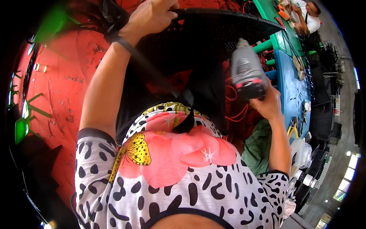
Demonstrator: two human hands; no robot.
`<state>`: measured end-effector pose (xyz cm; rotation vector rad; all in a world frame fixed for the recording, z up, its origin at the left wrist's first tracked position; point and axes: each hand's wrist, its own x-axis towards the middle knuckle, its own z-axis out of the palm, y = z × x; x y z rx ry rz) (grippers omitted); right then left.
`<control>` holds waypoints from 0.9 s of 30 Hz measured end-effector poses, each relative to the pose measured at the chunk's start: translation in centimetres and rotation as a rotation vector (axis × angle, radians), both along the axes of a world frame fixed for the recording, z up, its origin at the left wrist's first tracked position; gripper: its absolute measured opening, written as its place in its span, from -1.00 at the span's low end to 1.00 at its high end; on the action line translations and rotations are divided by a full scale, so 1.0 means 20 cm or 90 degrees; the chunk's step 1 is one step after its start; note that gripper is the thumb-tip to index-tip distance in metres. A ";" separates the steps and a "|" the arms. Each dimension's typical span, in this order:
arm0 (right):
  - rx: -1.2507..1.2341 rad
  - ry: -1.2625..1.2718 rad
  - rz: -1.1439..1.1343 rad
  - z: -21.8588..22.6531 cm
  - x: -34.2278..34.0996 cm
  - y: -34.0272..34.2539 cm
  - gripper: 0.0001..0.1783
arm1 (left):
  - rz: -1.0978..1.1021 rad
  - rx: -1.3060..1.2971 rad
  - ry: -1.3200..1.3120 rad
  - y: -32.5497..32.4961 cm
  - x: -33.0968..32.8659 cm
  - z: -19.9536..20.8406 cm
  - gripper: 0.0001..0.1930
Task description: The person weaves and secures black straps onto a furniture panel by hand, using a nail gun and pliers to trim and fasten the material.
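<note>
My left hand [154, 16] is at the top, its fingers curled over the near edge of a black woven panel [232, 24]. The panel curves across in front of my lap, and its lower part is lost in dark shadow. In my right hand [270, 104] is a grey pistol-shaped power tool [248, 70] with a red band, blurred by motion. Its pale nose points up toward the panel, apart from it. A black strip [152, 68] runs from near my left wrist down to my lap.
Red sheeting [72, 95] with scattered black scraps covers the floor at left. Thin red hose [230, 95] loops by the tool. A blue table [288, 91] with yellow-handled pliers [293, 128] stands at right, a green table [267, 7] beyond it. Another person [310, 17] sits far right.
</note>
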<state>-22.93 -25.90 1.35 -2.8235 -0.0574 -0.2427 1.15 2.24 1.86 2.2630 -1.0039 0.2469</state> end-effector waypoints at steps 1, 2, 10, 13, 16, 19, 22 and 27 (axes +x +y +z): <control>0.063 0.022 -0.072 -0.01 -0.04 -0.03 -0.30 | 0.004 0.009 0.015 0.00 0.00 0.00 -0.81; 0.095 0.001 -0.099 -0.02 -0.08 -0.07 -0.38 | 0.008 0.018 0.030 0.00 0.00 0.01 -0.80; 0.089 0.000 -0.452 -0.03 -0.27 -0.60 -0.38 | -0.073 0.005 -0.109 -0.03 0.09 -0.12 -0.73; -0.022 0.049 -0.537 -0.06 -0.22 -0.76 -0.32 | 0.037 0.017 -0.076 -0.02 0.05 -0.19 -0.78; -0.099 0.144 -0.630 -0.05 -0.15 -0.83 -0.36 | 0.008 0.050 -0.104 0.00 0.04 -0.15 -0.82; -0.098 0.211 -0.700 -0.13 -0.19 -0.95 -0.34 | 0.011 0.059 -0.069 -0.05 0.00 -0.12 -0.81; -0.103 0.231 -0.747 -0.24 -0.18 -1.07 -0.30 | 0.012 0.041 -0.032 -0.04 -0.01 -0.11 -0.83; -0.018 0.087 -0.689 -0.28 -0.19 -1.22 -0.14 | 0.022 0.009 0.019 0.08 0.06 -0.14 -0.86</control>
